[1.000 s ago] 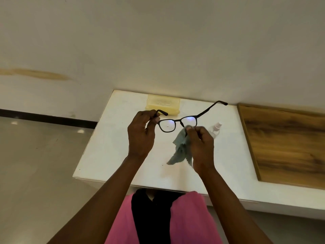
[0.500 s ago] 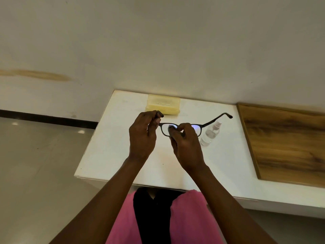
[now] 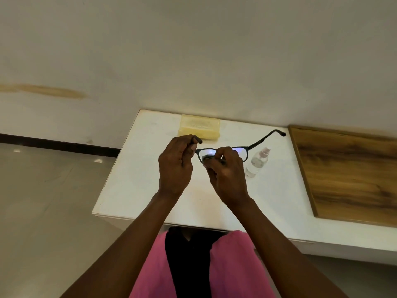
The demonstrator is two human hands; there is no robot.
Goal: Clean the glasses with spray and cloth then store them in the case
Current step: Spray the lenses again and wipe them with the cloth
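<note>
Now my left hand pinches the glasses by the nine-o'clock temple, steadying them while my right hand pinches cloth against a lens.

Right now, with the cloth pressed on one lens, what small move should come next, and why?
Probably rub the cloth in small circles over that lens. The left hand pinches one temple, steadying the glasses above the table, while the right hand grips the bunched cloth against the lens. The other lens looks untouched; the case lies closed.
</note>
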